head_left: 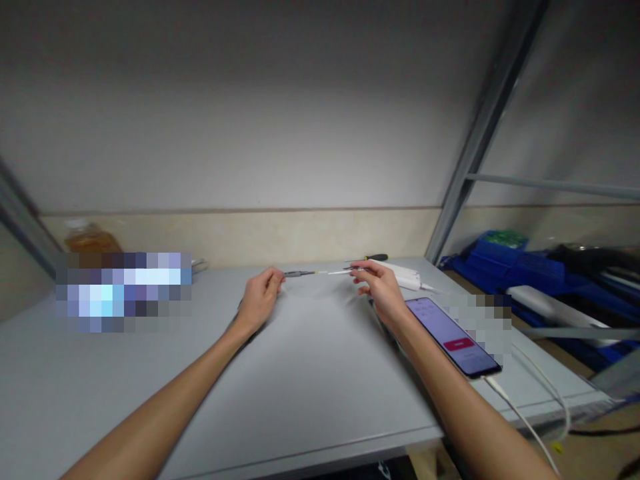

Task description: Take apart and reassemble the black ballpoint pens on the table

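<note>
My left hand [263, 297] is closed around a slim grey pen-like tool [299, 274], whose narrow tip points right. A dark strip, perhaps a cable, shows beneath that wrist. Across a small gap, my right hand [380, 288] pinches a thin white stick-like piece [340, 272] pointing left toward the tool's tip. Both are held above the grey table [310, 373] near its back edge. Whether the two tips touch is too small to tell. Just behind my right hand lie a yellow-and-black screwdriver [377, 257] and a white device [406, 277], partly hidden by the fingers.
A phone [455, 337] with a lit screen lies beside my right forearm, a white cable [510, 403] plugged into it. At the back left stands a bottle of amber liquid [93, 238], near a blurred-out patch. Metal posts [463, 177] and blue items [493, 257] are on the right.
</note>
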{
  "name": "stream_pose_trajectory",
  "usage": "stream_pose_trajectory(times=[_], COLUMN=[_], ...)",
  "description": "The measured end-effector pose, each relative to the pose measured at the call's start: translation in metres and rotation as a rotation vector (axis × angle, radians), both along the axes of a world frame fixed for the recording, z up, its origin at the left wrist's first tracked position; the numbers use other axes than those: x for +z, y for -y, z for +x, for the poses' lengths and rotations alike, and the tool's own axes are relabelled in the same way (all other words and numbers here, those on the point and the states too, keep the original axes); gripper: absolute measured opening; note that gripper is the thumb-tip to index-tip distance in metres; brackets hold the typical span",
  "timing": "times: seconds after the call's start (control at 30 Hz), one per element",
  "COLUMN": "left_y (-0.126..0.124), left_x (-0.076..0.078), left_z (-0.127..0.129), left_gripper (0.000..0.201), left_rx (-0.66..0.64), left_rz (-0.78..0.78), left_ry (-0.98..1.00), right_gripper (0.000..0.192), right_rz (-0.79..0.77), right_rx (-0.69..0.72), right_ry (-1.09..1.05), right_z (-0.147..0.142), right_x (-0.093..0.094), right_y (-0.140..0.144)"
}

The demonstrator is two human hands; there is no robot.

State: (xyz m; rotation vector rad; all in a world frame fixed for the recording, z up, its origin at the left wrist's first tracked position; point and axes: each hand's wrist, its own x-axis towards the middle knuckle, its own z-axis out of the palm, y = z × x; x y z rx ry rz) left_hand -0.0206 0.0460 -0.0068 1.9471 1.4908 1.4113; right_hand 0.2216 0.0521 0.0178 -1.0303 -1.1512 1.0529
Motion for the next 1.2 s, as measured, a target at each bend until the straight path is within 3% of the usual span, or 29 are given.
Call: stream_pose_trajectory(times=[0.33,0.57,0.77,0.97,1.2], left_y=[0.0,0.004,0.007,0.002,-0.004], left_x=[-0.001,-0.001,0.002,-0.001,-0.006], left_z=[0.001,0.005,0.006,0.001,-0.001], left_gripper=[0.038,0.039,0.038,0.025,0.026], left_rx=[-0.014,-0.057,-0.143,-0.198,-0.188], left_rz=[-0.01,-0.054,-0.102,-0.126,-0.143], left_ry=[0.009,-0.048,-0.05,0.036,0.122], right_gripper=[0.023,0.027,0.025,0.026,0.057], right_rz=[0.004,0.016,0.034,-0.048,-0.121], right_rx=[0.003,0.157,0.19,0.277,0.377], right_ry=[0.022,0.13,0.209,0.232,0.331], right_z=[0.001,-0.004,-0.007,-0.006,-0.011], right_x=[0.003,-0.001,-0.001,-0.001,-0.001], right_y=[0.003,0.006,0.008,0.009,0.013])
